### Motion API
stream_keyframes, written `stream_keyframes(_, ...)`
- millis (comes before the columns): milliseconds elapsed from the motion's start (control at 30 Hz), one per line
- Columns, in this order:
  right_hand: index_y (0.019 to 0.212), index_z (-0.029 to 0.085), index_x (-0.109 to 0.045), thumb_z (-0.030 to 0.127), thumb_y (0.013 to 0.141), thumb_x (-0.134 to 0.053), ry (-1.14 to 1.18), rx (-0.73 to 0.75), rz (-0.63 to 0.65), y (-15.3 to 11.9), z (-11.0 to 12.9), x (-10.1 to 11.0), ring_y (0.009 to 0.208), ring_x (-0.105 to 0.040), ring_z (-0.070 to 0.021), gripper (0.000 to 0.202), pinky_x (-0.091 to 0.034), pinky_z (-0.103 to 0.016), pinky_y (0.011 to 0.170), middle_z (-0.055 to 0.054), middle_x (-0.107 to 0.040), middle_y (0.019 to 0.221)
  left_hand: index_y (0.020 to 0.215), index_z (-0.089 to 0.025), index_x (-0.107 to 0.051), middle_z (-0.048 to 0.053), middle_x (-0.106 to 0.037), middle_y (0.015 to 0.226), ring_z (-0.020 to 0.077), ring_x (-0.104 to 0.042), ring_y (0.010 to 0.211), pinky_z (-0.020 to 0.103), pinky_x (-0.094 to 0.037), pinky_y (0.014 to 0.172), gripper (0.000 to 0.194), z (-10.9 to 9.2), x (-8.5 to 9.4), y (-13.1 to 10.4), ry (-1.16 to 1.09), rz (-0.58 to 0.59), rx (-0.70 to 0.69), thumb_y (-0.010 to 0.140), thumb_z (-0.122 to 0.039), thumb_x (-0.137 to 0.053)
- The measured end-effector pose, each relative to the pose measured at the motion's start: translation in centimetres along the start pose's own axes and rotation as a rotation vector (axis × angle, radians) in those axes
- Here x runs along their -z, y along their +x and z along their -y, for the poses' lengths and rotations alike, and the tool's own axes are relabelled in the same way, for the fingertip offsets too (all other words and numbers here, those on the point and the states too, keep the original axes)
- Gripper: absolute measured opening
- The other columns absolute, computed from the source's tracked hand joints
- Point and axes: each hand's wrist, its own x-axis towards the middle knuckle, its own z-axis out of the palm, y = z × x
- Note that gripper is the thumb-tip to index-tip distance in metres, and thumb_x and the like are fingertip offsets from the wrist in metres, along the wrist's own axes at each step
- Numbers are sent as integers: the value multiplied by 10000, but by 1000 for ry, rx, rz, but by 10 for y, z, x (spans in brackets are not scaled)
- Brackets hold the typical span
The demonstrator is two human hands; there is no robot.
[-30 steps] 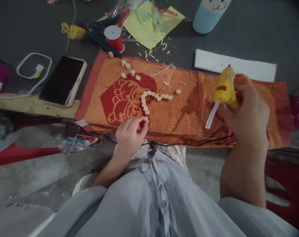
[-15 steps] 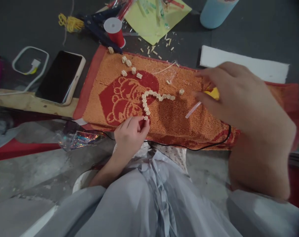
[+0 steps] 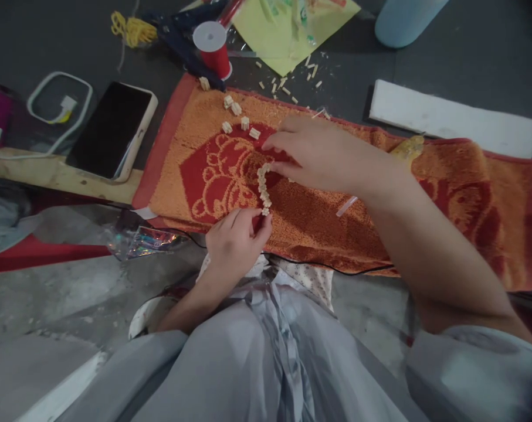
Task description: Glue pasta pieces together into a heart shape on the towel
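A strand of small cream flower-shaped pieces (image 3: 262,184) lies curved on an orange and red towel (image 3: 318,220). My left hand (image 3: 234,240) pinches the near end of this strand between thumb and forefinger. Over its far end reaches my right hand (image 3: 312,152), palm down, with thumb and forefinger apart and the thumb tip right beside the pieces. The rest of the strand is hidden under the right hand. Several loose cream pieces (image 3: 236,109) lie on the towel's upper left part.
Left of the towel lies a phone (image 3: 112,132) beside a white cable (image 3: 90,97). Behind are a red thread spool (image 3: 215,55), dark blue-handled pliers (image 3: 175,44), yellow-green paper (image 3: 287,41) and a blue bottle (image 3: 406,23). A white strip (image 3: 454,117) and yellow piece (image 3: 410,147) are right.
My right hand has swung left, from beside the yellow piece to above the strand's far end. The left hand keeps its pinch. The whole view has shifted slightly.
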Motion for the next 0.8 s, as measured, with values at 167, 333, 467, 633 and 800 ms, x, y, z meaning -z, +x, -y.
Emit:
stream_keyframes(167, 1154, 168, -634, 336, 967, -504, 107, 44, -56, 1, -7, -12, 977, -581, -246, 283, -423, -362, 834, -104, -619, 1086, 821, -178, -681, -29, -625, 613, 100, -556, 553, 236, -371, 552, 119, 0, 0, 1, -8, 5, -5, 842, -295, -670)
stream_keyframes(333, 1164, 184, -639, 362, 975, -478, 189, 57, -80, 2, -11, -19, 975, -571, -225, 306, -397, -334, 829, -89, -631, 1059, 819, -194, -682, -33, -615, 608, 101, -566, 563, 235, -383, 563, 134, 0, 0, 0, 9, 13, 9, 854, -320, -654)
stream_keyframes(467, 1164, 172, -644, 350, 974, -474, 188, 64, -63, 3, -12, -21, 965, -569, -221, 311, -382, -332, 827, -92, -632, 1051, 821, -193, -678, -35, -610, 602, 94, -551, 549, 230, -385, 557, 137, 0, 0, 0, 26, 5, -18, 859, -323, -653)
stream_keyframes(633, 1170, 173, -647, 351, 974, -476, 205, 67, -39, 4, -13, -21, 974, -571, -219, 316, -368, -334, 837, -89, -630, 1072, 825, -200, -677, -36, -604, 598, 95, -556, 557, 231, -387, 564, 150, 0, -1, -1, 12, 18, -2, 867, -340, -645)
stream_keyframes(800, 1168, 166, -649, 365, 985, -455, 221, 57, -15, 4, -12, -20, 989, -570, -233, 333, -363, -350, 853, -106, -629, 1098, 821, -192, -665, -37, -602, 604, 90, -544, 553, 231, -382, 563, 133, 0, 0, -1, 0, 11, -19, 863, -318, -651)
